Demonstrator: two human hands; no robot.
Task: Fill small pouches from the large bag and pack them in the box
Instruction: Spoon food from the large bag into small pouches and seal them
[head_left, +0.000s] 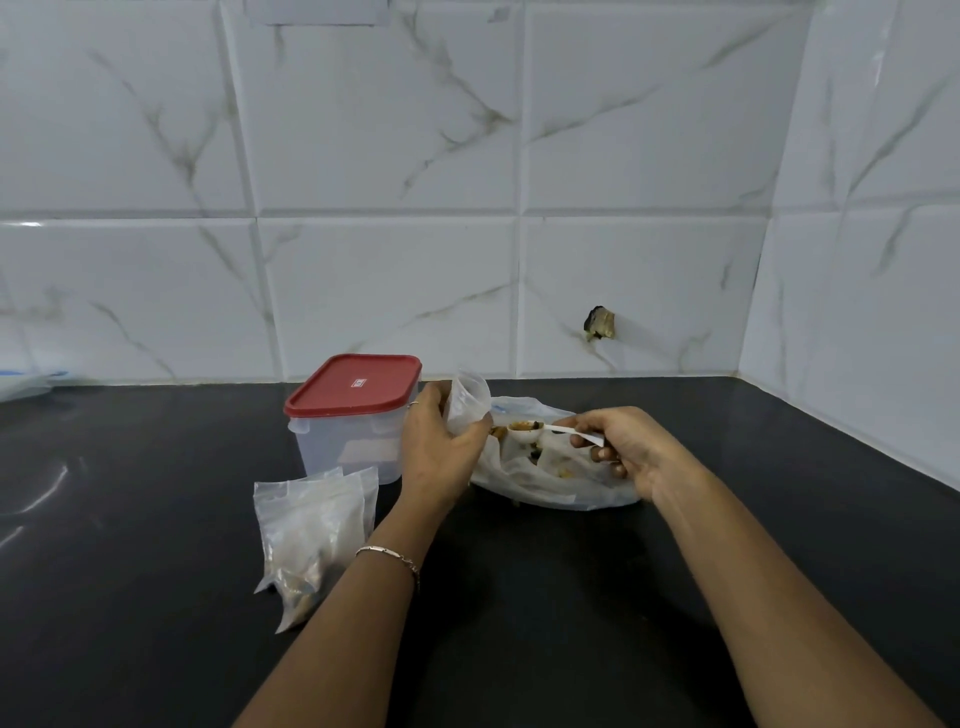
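Note:
My left hand (439, 447) grips a small clear pouch (467, 402) and holds it upright above the large bag. My right hand (623, 452) pinches the handle of a white plastic spoon (527, 428); its bowl carries a brown mix and points at the pouch. The large white bag (550, 478) lies open on the counter under both hands, with bits of the mix inside. A clear box with a red lid (353, 415) stands shut to the left of my left hand. Filled small pouches (311, 530) lie in a pile in front of the box.
The black counter (156, 571) meets a white marble-tiled wall at the back and on the right, forming a corner. A hole in the tile (600, 323) sits above the bag. A pale object (26, 382) pokes in at the far left edge.

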